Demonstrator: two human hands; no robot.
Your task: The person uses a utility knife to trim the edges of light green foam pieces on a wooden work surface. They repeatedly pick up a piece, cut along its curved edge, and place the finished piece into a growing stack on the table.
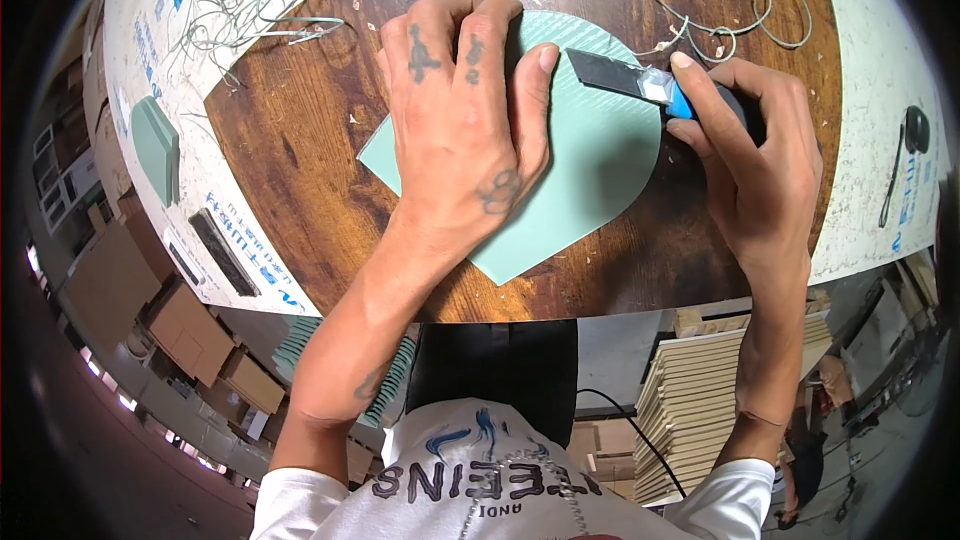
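A pale green sheet (pixel 590 175) lies on the brown wood-grain board, with a rounded far edge and a pointed near corner. Fine ridges mark its far part. My left hand (pixel 455 105) presses down on its left side, fingers bent close together and fingertips hidden, thumb resting apart on the sheet. A utility knife (pixel 655 87) is gripped in my right hand (pixel 755 150), at the sheet's right edge. Its broad dark blade points left over the sheet, toward my left thumb; the frame does not show whether it touches. Part of its blue and black handle is hidden by my fingers.
Thin cords (pixel 270 5) lie tangled at the far left, with more at the far right. Green offcuts (pixel 155 150) and a dark bar (pixel 222 252) lie on the white left side. A small black object with a strap (pixel 915 130) rests at right. Small scraps dot the board.
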